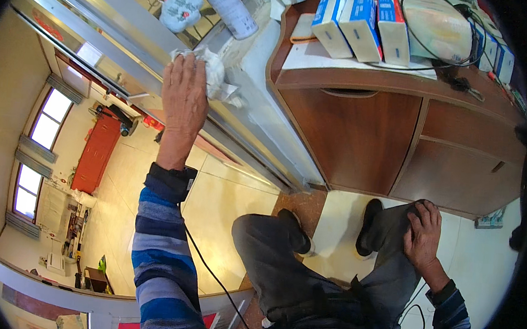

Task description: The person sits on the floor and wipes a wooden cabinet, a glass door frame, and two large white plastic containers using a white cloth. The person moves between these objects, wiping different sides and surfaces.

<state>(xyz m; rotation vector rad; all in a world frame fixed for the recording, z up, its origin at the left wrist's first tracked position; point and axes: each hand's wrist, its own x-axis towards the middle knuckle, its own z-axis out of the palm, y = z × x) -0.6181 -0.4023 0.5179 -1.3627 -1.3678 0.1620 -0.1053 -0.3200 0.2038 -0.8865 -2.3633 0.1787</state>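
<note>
My left hand is raised, holding a crumpled white cloth or tissue against the metal frame of a glazed door or partition. Its fingers cover part of the wad, and one loose end sticks out on the right. My right hand holds nothing and rests on my right knee, fingers slightly apart. Just beyond the wad, an upright-looking spray can or canister bearing writing stands by the glass. Beside it is a pale blue flower-shaped object.
A brown wooden cabinet stands ahead, its top carrying blue-and-white boxes, a plastic-wrapped pack and a looped black cable. Left, through the doorway, are a red cabinet and tiled floor. A black cord hangs near my left arm.
</note>
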